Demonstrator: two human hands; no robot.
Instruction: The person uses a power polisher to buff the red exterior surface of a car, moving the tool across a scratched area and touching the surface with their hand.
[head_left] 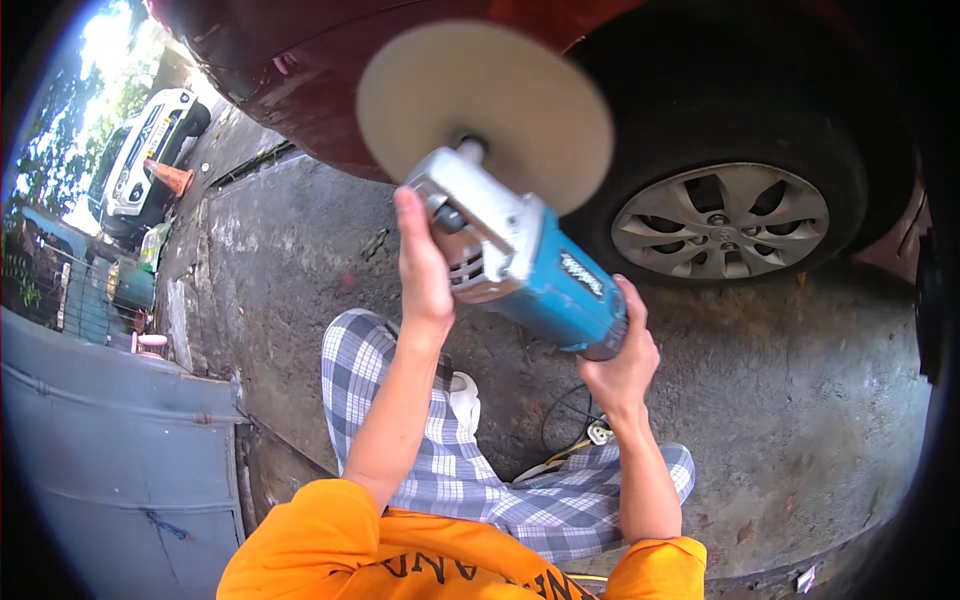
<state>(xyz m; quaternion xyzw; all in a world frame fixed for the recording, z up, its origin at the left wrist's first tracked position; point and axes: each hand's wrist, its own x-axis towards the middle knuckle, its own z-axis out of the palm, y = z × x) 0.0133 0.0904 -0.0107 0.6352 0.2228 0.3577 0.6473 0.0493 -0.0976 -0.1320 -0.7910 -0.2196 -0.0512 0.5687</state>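
Note:
Both of my hands hold a blue and silver electric polisher (560, 285) in front of me. My left hand (424, 262) is closed on the silver head end, its thumb up along the side. My right hand (622, 362) wraps round the dark rear end of the blue body. A large round pale pad (485, 115) sits on the polisher's spindle, tilted, its surface smeared as if spinning. Behind the pad is the dark red car body (300, 90); whether the pad touches it I cannot tell.
A car wheel (720, 220) with a silver hubcap stands right of the polisher. A cable (572, 410) lies on the concrete by my crossed legs. A grey metal panel (120, 440) is at left. Farther off are an orange cone (170, 178) and a white vehicle (140, 150).

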